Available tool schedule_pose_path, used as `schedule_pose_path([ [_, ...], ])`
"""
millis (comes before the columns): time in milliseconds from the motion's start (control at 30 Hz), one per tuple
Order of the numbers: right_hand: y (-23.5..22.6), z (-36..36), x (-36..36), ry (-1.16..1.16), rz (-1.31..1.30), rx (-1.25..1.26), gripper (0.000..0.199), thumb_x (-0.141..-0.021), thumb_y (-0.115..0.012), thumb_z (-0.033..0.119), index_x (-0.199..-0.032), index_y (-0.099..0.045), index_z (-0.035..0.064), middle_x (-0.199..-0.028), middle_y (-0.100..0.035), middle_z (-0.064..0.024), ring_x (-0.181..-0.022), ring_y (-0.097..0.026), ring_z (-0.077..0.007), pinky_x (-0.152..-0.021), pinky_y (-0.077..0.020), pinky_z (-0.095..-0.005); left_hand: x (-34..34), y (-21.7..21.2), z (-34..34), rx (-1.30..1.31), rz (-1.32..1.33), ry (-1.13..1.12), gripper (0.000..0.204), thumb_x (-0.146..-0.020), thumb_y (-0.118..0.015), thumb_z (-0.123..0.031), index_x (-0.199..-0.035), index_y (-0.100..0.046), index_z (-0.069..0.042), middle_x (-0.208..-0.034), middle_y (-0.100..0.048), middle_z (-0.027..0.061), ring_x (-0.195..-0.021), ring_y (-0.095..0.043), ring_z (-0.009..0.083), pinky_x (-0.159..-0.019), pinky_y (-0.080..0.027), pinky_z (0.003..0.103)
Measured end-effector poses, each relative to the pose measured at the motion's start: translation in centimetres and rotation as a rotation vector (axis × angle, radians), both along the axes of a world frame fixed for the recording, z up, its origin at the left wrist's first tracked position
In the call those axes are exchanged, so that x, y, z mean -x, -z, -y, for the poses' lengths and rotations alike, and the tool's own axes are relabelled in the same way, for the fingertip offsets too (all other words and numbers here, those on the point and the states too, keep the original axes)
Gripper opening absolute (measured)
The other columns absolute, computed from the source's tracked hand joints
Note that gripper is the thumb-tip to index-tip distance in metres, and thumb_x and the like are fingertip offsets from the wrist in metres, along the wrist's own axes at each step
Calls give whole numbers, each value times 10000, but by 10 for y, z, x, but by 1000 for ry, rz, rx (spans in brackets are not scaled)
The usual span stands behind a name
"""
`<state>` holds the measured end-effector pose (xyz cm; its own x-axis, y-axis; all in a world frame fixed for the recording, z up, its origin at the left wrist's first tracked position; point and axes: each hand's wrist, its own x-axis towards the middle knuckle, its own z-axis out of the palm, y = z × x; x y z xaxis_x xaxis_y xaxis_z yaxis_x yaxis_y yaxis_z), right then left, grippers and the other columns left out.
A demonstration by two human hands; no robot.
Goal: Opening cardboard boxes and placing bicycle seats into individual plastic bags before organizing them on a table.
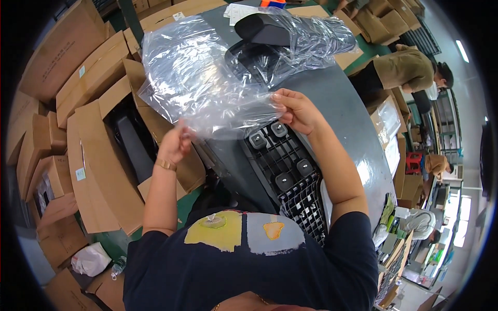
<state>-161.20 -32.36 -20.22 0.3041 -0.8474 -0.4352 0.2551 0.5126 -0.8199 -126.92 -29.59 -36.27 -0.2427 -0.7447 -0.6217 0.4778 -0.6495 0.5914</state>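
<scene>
A clear plastic bag (pixel 228 111) stretches between my two hands, its near edge held above the dark table. My right hand (pixel 296 110) pinches one corner of it between thumb and fingers. At the other end my left hand (pixel 175 144) is closed on the bag's edge, slightly smeared by motion. Beneath and to the right lies a black plastic part (pixel 282 160) with a ribbed grid underside and several square pads. Beyond my hands, a black moulded part (pixel 264 31) rests partly wrapped in clear plastic. More clear plastic sheeting (pixel 181 57) spreads over the table's far left.
An open cardboard box (pixel 93 171) with a long black part (pixel 132 147) inside stands left of the table (pixel 347 124). Stacked cartons (pixel 62 46) fill the far left. Papers (pixel 241 13) and an orange-and-blue object (pixel 273 3) lie at the back. Another person (pixel 394 70) bends over at the right.
</scene>
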Motion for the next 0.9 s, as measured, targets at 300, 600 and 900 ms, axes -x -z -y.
schedule_pose_path([
  [300,-32,45,4,98,-1171,1714,133,-711,-707,119,-750,-592,64,-677,-561,-68,-613,-534,-289,-548,-428,-360,51,-124,-9,1386,225,-404,193,-888,-508,-256,-891,-584,-78,-856,-608,80,-764,-562,245,-685,-448,382],
  [600,115,-23,88,-522,-1296,249,484,-926,-405,494,-1021,-605,64,-1007,-633,-215,-970,-570,-424,-826,-453,-489,140,-16,-45,835,1225,676,490,-922,-458,-410,-1182,-526,-1,-989,-584,190,-900,-563,366,-782,-461,455],
  [900,88,-95,150,-96,-1572,496,321,-903,-507,309,-1125,-536,78,-862,-639,-237,-814,-603,-442,-745,-476,-519,211,-48,-53,969,1100,688,642,-940,-385,-440,-1389,-276,5,-901,-644,203,-758,-616,388,-646,-474,493],
])
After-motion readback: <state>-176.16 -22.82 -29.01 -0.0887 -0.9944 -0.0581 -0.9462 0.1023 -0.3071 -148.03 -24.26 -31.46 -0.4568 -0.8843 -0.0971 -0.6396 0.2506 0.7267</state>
